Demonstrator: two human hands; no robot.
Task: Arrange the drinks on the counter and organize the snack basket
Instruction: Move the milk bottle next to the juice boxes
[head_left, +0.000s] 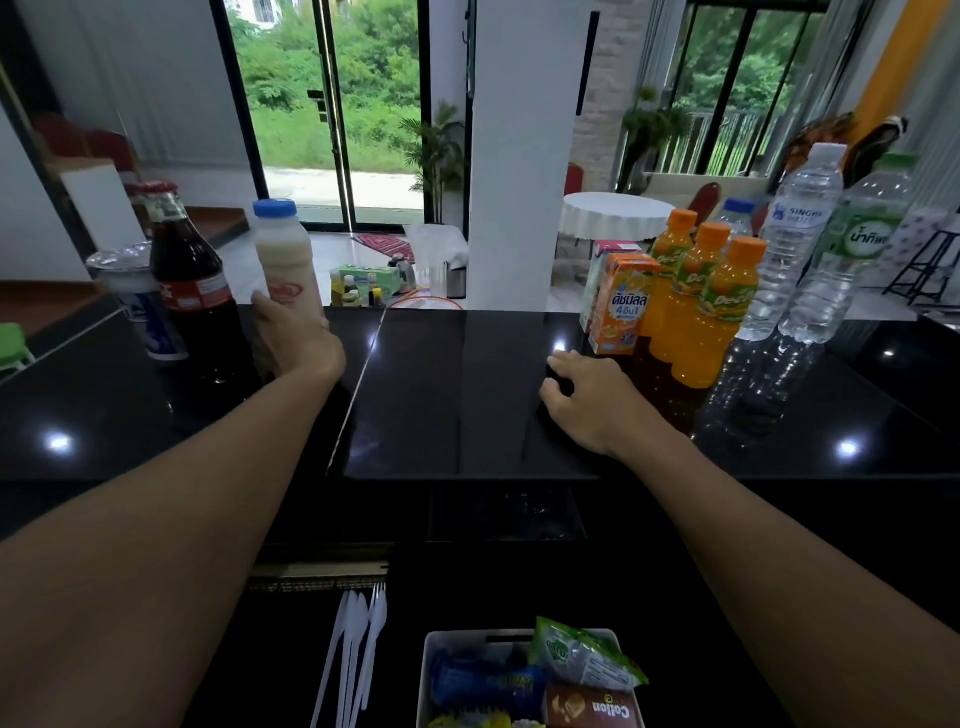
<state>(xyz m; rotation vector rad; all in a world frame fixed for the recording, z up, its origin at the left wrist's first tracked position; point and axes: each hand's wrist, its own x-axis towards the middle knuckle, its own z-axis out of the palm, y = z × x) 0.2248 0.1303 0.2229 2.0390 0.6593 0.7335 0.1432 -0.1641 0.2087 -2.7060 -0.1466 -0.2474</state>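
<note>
At a glossy black stone counter (457, 395), a person's left hand (298, 348) curls its fingers round the lower part of a pale, milky plastic bottle with a blue cap (283, 254). The bottle stands upright just beside a dark cola bottle with a red cap (189, 275) and a foil-sealed plastic cup (130, 291) at the counter's left end. The right hand (587, 400) rests on the counter with fingers loosely bent, holding nothing, near an orange drink carton (621, 306). Just right of the carton stand three orange juice bottles with orange caps (696, 291), then two clear plastic water bottles (800, 244) toward the right end. Below the counter's near edge, a white plastic snack basket (457, 636) holds a green snack bag (582, 657), a blue packet (483, 683) and a brown biscuit box (589, 709); white plastic cutlery (358, 660) lies just left of it.
</note>
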